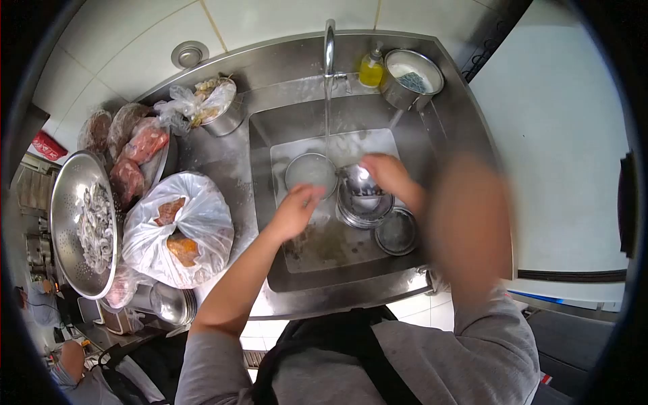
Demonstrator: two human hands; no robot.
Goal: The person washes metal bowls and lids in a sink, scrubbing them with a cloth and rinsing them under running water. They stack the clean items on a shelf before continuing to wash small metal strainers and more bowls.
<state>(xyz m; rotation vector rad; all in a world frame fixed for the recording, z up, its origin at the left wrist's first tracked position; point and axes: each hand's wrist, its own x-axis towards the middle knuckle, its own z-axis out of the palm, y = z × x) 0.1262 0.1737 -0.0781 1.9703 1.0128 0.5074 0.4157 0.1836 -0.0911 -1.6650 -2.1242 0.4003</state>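
Observed: a person stood at the sink with the tap, at 12 o'clock, running. The stream fell into a small steel bowl at 11 o'clock in the basin.

Hands: the left hand had its fingers closed on the bowl's near rim, at its 6 o'clock. The right hand lay on the far edge of a stack of steel bowls at 3 o'clock, touching the bowl. It was blurred by motion, so I could not tell whether it was clenched or loose. A dish lay apart at 4 o'clock. Cloudy water and residue covered the basin floor.

Surroundings: a soap bottle and a pot holding a scourer stood at 1 o'clock on the rim. On the surface at 9 o'clock sat a bag of food and a colander, both close to the basin edge.

Assessment of the rinse in hand:
- The bowl appeared full, so it would be best tipped toward 6 o'clock to drain, then turned under the stream so the whole inner wall is flushed.
- A rim grip on wet steel is liable to slip; a thumb inside the wall would be firmer.
- The stack looked unsteady, and steadying it flat seemed wise.
- Splash toward 9 o'clock could reach the food, so the bowl should be kept low.
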